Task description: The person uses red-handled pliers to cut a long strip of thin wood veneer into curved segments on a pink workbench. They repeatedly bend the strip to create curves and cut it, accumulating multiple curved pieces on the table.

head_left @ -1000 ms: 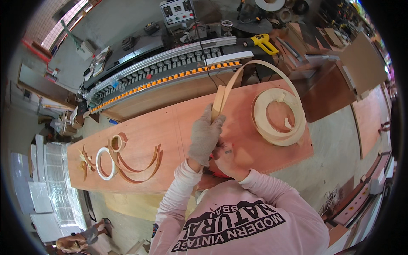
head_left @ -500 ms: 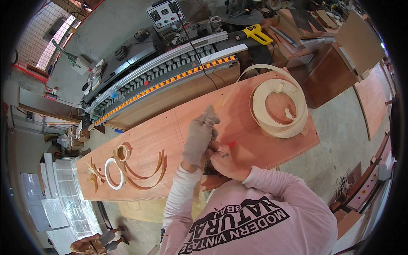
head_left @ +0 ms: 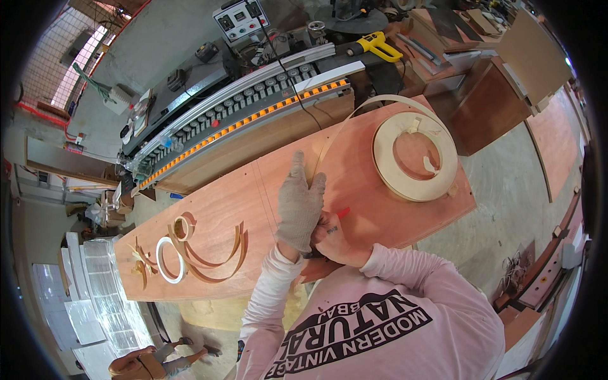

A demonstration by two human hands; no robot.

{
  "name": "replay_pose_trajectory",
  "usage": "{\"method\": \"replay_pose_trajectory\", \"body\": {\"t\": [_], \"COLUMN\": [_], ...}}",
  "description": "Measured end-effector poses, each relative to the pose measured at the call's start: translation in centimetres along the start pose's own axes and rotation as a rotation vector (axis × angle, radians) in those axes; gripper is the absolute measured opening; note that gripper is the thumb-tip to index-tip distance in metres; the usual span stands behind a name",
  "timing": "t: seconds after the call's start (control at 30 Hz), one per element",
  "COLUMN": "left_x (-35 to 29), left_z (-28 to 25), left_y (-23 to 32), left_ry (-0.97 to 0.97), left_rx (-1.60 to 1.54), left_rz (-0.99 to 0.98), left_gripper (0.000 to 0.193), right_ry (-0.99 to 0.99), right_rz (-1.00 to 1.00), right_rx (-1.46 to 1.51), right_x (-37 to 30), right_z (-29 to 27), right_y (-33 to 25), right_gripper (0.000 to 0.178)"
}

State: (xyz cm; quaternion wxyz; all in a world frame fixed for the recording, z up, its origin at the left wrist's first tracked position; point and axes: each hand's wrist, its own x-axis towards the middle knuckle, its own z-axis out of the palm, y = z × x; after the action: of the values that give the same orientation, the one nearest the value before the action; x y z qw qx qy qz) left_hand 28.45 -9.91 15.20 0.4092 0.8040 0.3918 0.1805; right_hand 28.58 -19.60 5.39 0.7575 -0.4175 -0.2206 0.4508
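My left hand wears a pale work glove, and its index finger and thumb are spread apart over the wooden panel. A thin pale strip of edge banding arches off its roll and comes down into the gap between that finger and thumb. Close against the gloved wrist is my bare right hand, its fingers curled. A small red piece pokes out beside it; the rest of whatever it belongs to is hidden by the hand.
Loose brown strips, a white ring and a small tape roll lie on the panel's left. Beyond it runs a roller machine, with a yellow heat gun. Another person is at lower left.
My left index finger and thumb have spread apart, and the hand has shifted slightly left and down. The right hand stays close to it. The person at lower left has moved a little.
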Motion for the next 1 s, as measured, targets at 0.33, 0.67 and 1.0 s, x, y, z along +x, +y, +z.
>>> {"method": "replay_pose_trajectory", "body": {"t": [0.33,0.67,1.0], "left_x": [0.6,2.0,1.7], "left_z": [0.8,-3.3,-4.1], "left_y": [-2.6,-0.6,-2.0], "left_ry": [-0.008,-0.498,-0.695], "left_rx": [0.055,-0.742,-0.855], "left_rz": [0.125,-0.425,-0.405], "left_gripper": [0.044,0.037,0.041], "right_ry": [0.013,0.046,0.018], "right_rz": [0.040,-0.133,-0.074], "right_rx": [-0.058,-0.305,-0.257], "right_x": [-0.4,-0.3,-1.8], "right_z": [-0.5,0.6,0.7], "right_y": [1.3,-0.9,1.3], "right_gripper": [0.018,0.012,0.029]}}
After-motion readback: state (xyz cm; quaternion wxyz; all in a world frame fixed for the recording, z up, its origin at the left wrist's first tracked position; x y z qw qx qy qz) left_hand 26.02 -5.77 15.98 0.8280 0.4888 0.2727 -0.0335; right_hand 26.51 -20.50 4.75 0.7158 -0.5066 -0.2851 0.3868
